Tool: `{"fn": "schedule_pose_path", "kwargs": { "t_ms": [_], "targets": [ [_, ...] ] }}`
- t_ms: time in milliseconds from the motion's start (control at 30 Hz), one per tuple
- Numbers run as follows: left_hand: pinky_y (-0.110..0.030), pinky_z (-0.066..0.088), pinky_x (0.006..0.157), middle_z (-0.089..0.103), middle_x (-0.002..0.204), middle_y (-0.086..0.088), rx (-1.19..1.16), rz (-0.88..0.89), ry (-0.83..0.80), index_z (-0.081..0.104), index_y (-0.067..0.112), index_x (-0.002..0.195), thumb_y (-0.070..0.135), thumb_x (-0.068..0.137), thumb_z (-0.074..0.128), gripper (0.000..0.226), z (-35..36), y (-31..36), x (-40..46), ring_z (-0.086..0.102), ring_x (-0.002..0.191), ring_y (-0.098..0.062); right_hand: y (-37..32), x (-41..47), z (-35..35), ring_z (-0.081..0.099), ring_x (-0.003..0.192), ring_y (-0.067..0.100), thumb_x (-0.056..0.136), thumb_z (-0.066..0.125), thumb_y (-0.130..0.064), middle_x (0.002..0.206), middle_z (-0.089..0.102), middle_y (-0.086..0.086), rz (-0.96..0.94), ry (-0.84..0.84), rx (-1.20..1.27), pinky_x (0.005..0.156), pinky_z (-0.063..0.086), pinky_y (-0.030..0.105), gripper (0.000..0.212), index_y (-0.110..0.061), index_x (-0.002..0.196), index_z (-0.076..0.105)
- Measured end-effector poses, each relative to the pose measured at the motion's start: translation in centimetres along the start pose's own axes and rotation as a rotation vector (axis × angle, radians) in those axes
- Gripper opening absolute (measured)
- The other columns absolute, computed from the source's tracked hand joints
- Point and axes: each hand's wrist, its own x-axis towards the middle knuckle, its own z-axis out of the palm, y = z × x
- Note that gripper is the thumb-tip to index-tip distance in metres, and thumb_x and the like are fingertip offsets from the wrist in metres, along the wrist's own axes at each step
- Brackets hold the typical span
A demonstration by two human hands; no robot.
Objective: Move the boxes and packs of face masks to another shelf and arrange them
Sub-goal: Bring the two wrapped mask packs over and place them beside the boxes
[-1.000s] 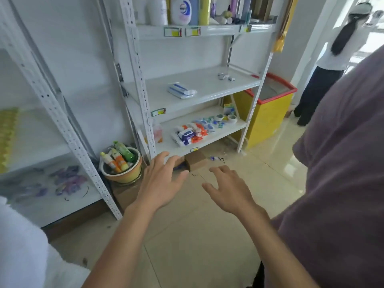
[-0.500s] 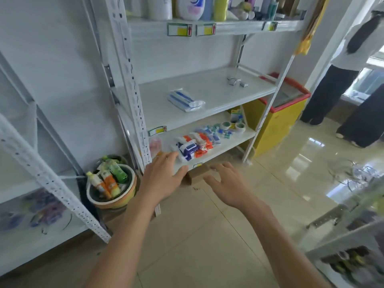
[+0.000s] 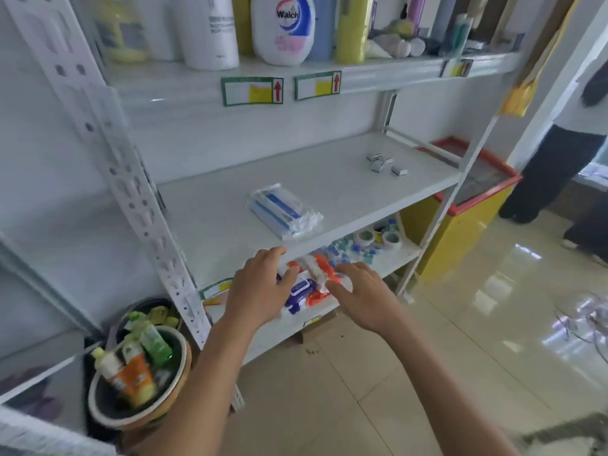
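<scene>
Several orange, white and blue packs (image 3: 314, 281) lie in a heap on the lower shelf (image 3: 388, 261) of a white rack. My left hand (image 3: 260, 287) reaches over the heap's left side, fingers spread and relaxed, fingertips at the packs. My right hand (image 3: 358, 291) comes in from the right, fingers straight, touching the orange and white packs. Neither hand grips a pack. On the middle shelf (image 3: 329, 179) lies a clear pack of blue face masks (image 3: 283, 209).
Small grey boxes (image 3: 383, 162) sit at the back right of the middle shelf. Bottles (image 3: 283, 28) line the top shelf. Tape rolls (image 3: 378, 238) lie on the lower shelf. A bowl of bottles (image 3: 138, 373) stands left. A yellow freezer (image 3: 460, 232) and a person (image 3: 559, 159) are right.
Both hands have moved forward and up from above the floor to the packs on the lower shelf. The view has swung closer to the rack.
</scene>
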Motion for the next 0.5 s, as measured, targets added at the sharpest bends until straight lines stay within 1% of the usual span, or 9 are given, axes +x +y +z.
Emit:
{"fn": "schedule_pose_path", "kwargs": {
  "t_ms": [100,167,267,300,400,500],
  "targets": [
    [-0.045,0.051,0.095,0.057,0.137,0.0,0.028,-0.029,0.008,0.046,0.026,0.138,0.053,0.099,0.044,0.048,-0.2,-0.9,3.9,0.058,0.117,-0.023,-1.0,5.3,-0.2,0.053,0.128,0.024,0.101,0.042,-0.049,0.145,0.053,0.003,-0.025,-0.016,0.047,0.104,0.045,0.042,0.047,-0.026,0.14,0.054],
    [-0.044,0.05,0.095,0.057,0.137,0.0,0.034,-0.056,0.027,0.047,0.026,0.137,0.051,0.099,0.044,0.046,-0.4,-2.0,6.3,0.057,0.118,-0.023,-1.7,8.9,0.1,0.054,0.126,0.023,0.1,0.044,-0.043,0.146,0.052,0.002,-0.038,-0.053,0.061,0.102,0.044,0.04,0.044,-0.026,0.139,0.055],
    [-0.04,0.048,0.091,0.059,0.134,0.001,0.033,-0.12,0.042,0.048,0.026,0.134,0.05,0.098,0.044,0.044,-0.2,-4.0,10.3,0.059,0.116,-0.022,-2.9,14.3,0.6,0.058,0.108,0.016,0.1,0.049,-0.039,0.144,0.052,0.0,-0.042,-0.099,0.114,0.093,0.044,0.034,0.041,-0.027,0.139,0.054],
    [-0.041,0.048,0.092,0.059,0.133,0.001,0.027,-0.145,0.037,0.048,0.026,0.133,0.051,0.098,0.044,0.044,-0.1,-4.7,11.5,0.059,0.115,-0.021,-3.3,16.0,0.8,0.057,0.108,0.016,0.1,0.05,-0.039,0.143,0.053,0.0,-0.048,-0.102,0.134,0.092,0.043,0.033,0.041,-0.027,0.138,0.055],
    [-0.041,0.05,0.092,0.06,0.131,0.002,0.017,-0.175,0.005,0.046,0.026,0.134,0.052,0.099,0.043,0.044,0.4,-6.7,14.9,0.06,0.114,-0.02,-4.7,21.3,1.2,0.056,0.12,0.024,0.099,0.054,-0.037,0.139,0.056,0.005,-0.045,-0.116,0.129,0.096,0.044,0.035,0.04,-0.023,0.136,0.058],
    [-0.037,0.047,0.09,0.061,0.131,0.003,-0.003,-0.189,-0.043,0.044,0.028,0.137,0.053,0.099,0.042,0.046,1.0,-8.5,18.0,0.06,0.117,-0.019,-5.8,26.1,1.9,0.056,0.117,0.028,0.097,0.056,-0.037,0.136,0.056,0.009,-0.011,-0.155,0.082,0.09,0.044,0.035,0.042,-0.021,0.135,0.057]
  ]
}}
